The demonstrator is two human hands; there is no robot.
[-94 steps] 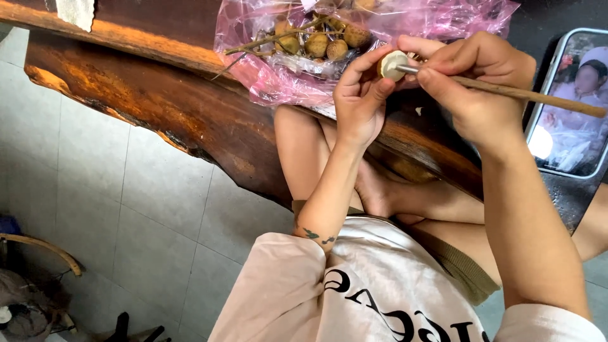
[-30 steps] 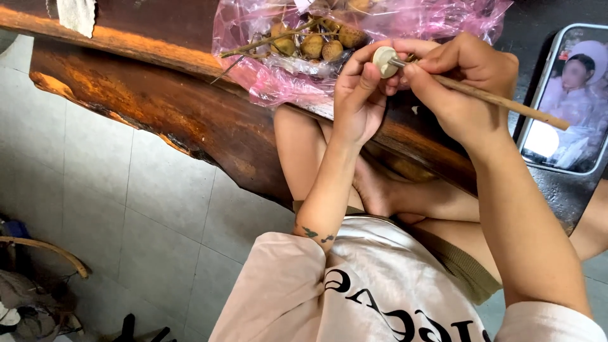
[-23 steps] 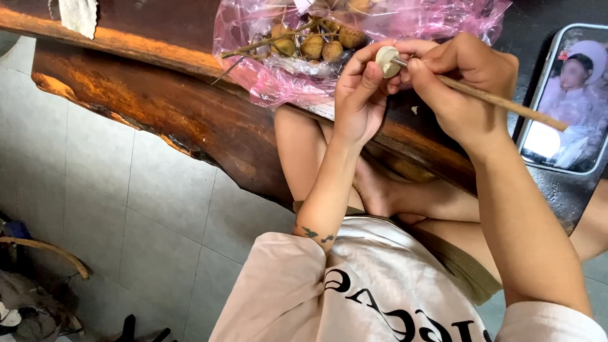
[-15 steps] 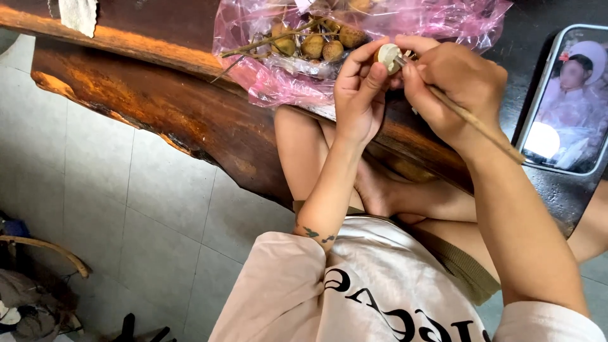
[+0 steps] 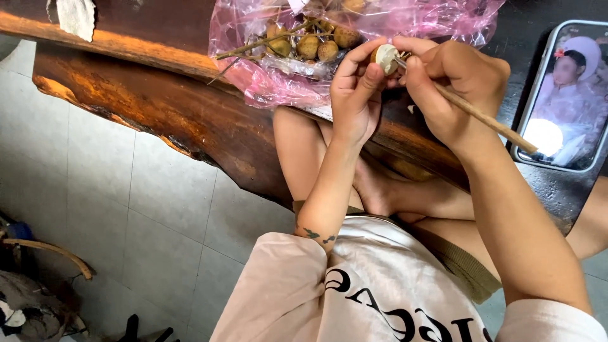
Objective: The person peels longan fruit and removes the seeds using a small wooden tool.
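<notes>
Your left hand pinches the fruit between thumb and fingertips, closed around it. Your right hand grips a stick, its tip touching the fruit. Both hover just above the pink bag of fruit on the wooden table; a phone lies to the right.

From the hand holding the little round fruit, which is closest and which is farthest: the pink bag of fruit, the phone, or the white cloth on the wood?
Measured from the left hand in the head view:
1. The pink plastic bag, just beside the hand on the wooden slab.
2. The phone, off to the right past the other hand.
3. The white cloth, far left at the top edge.
</notes>
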